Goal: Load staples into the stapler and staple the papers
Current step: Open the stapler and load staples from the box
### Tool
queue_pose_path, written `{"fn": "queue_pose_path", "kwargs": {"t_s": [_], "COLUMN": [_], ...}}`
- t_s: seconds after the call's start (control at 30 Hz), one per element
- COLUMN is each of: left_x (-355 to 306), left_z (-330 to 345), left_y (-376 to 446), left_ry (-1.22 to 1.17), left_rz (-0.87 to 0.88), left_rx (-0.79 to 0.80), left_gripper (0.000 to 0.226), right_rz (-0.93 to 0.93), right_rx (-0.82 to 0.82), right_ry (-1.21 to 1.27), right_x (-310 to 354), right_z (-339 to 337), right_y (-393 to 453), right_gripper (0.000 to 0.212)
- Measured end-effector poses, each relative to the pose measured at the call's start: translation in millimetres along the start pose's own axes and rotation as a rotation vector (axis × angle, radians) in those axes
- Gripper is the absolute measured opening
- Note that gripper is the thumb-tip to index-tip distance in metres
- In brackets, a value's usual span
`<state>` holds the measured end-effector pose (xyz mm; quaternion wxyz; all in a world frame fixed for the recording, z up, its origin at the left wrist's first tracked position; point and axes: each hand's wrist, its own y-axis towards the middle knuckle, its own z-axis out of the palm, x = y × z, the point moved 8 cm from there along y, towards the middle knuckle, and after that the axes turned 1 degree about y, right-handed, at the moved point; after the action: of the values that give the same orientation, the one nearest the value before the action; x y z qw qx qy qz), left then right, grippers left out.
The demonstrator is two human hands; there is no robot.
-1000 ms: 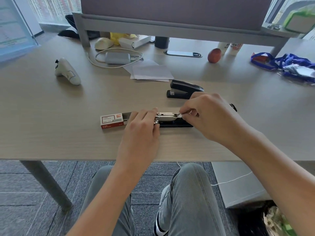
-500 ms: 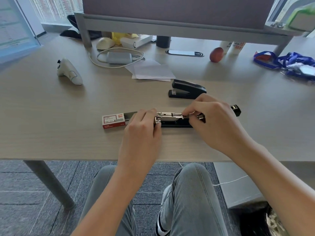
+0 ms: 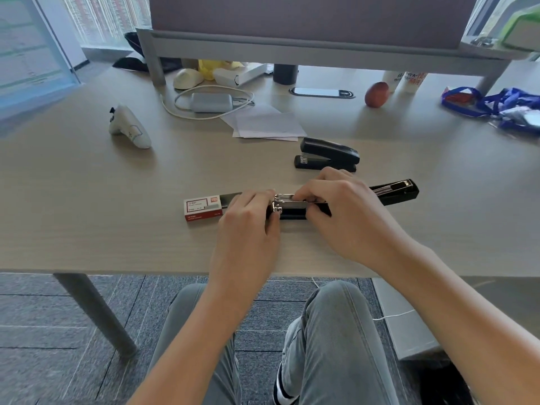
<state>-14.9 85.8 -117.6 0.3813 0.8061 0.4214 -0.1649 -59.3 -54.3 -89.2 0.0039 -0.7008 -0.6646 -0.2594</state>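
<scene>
A black stapler [image 3: 292, 206] lies flipped fully open near the desk's front edge, its lid [image 3: 397, 191] stretched out to the right and its metal staple channel facing up. My left hand [image 3: 248, 217] grips the stapler's left end. My right hand [image 3: 336, 206] has its fingertips curled down onto the channel; whether they pinch staples is hidden. A red and white staple box [image 3: 203, 208] lies slid open just left of my left hand. White papers [image 3: 266, 124] lie farther back on the desk.
A second black stapler [image 3: 327, 154] stands shut behind my hands. A white controller [image 3: 128, 128] lies at the left, a charger with cable [image 3: 210, 102] behind the papers, a red fruit [image 3: 377, 94] and blue bags [image 3: 496, 108] at the back right.
My right hand has slid left along the open stapler, onto its metal channel, uncovering the lid at the right. My left hand has stayed on the stapler's left end.
</scene>
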Motion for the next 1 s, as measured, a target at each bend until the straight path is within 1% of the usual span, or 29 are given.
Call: {"fn": "queue_pose_path", "kwargs": {"t_s": [0.2,0.27,0.33,0.4,0.47,0.5,0.6,0.67,0.7,0.73,0.77,0.83,0.9,0.93,1.0], "left_x": [1.1,0.4,-1.1,-2.6,-3.9,-4.2,-5.5,-6.5,-7.8,-9.3,-11.0,-14.4,-17.5,-18.8,-22.2], "left_z": [0.8,1.6,3.3,5.4,7.8,9.3,13.3,14.4,15.0,16.2,17.7,21.6,25.8,27.9,32.0], "left_y": [0.1,0.1,-0.2,-0.4,-0.4,-0.4,1.5,4.2,5.6,7.0,8.2,9.9,11.3,12.0,12.7], "left_ry": [-0.014,-0.005,0.017,0.033,0.053,0.066,0.109,0.133,0.145,0.153,0.155,0.154,0.152,0.149,0.137], "left_rz": [0.011,0.013,0.018,0.018,0.022,0.028,0.039,0.022,0.014,0.010,0.009,0.015,0.028,0.033,0.042], "left_rx": [0.002,0.007,0.016,0.030,0.043,0.054,0.074,0.069,0.066,0.064,0.065,0.073,0.080,0.084,0.094], "left_gripper": [0.031,0.033,0.038,0.044,0.047,0.049,0.051,0.050,0.050,0.049,0.048,0.046,0.045,0.045,0.046], "right_rz": [-0.025,-0.019,0.024,0.133,0.300,0.389,0.683,0.846,0.896,0.919,0.920,0.900,0.876,0.849,0.752], "right_rx": [0.017,-0.038,-0.141,-0.265,-0.396,-0.460,-0.543,-0.589,-0.615,-0.636,-0.634,-0.561,-0.477,-0.451,-0.435], "right_ry": [-0.011,0.007,0.074,0.193,0.317,0.386,0.727,1.018,1.147,1.262,1.345,1.394,1.354,1.310,1.143], "right_x": [9.4,8.5,3.0,-10.3,-31.4,-43.6,-79.2,-95.6,-101.7,-104.9,-106.9,-107.2,-106.2,-105.5,-102.7], "right_z": [4.7,0.2,-9.1,-20.3,-30.0,-33.6,-29.8,-20.5,-16.6,-14.8,-14.1,-14.1,-14.4,-16.3,-24.0], "right_y": [1.8,-3.8,-14.1,-28.7,-46.9,-56.6,-83.9,-97.3,-101.0,-101.5,-99.0,-88.4,-78.7,-73.8,-63.5], "right_gripper": [0.029,0.027,0.022,0.015,0.007,0.006,0.010,0.023,0.032,0.038,0.040,0.027,0.012,0.008,0.009]}}
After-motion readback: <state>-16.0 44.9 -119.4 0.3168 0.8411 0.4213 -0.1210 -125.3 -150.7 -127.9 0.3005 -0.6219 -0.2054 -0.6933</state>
